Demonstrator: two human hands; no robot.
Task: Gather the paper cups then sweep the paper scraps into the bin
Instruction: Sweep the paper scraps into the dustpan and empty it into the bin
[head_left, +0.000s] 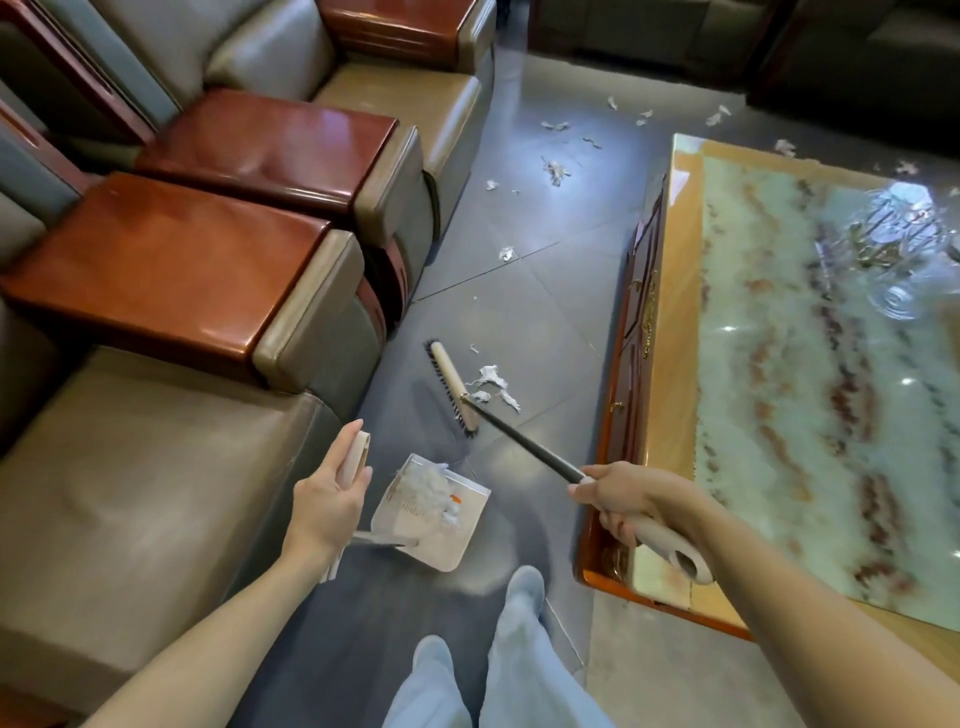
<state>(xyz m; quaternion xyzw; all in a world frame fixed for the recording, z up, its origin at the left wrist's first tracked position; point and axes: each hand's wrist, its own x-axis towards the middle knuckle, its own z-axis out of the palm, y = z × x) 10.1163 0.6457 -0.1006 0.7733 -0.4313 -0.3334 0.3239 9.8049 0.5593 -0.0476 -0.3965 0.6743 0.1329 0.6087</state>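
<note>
Fingers (589, 491) of the right hand (621, 501) wrap the cream grip of the broom (524, 441); its broom head (454, 389) rests on the floor with paper scraps (491, 382) just beside it. The left hand (327, 493) clamps the dustpan (447, 551) handle. A fast stroke could flick these light scraps under the coffee table (670, 364) or past the pan's lip. The pan holds 1 white paper wad (428, 483); no cups are visible.

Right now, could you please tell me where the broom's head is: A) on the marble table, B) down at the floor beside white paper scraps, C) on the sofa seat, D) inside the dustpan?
B: the broom has its head low over the grey floor, with white paper scraps just beside it, ahead of the dustpan.
</note>
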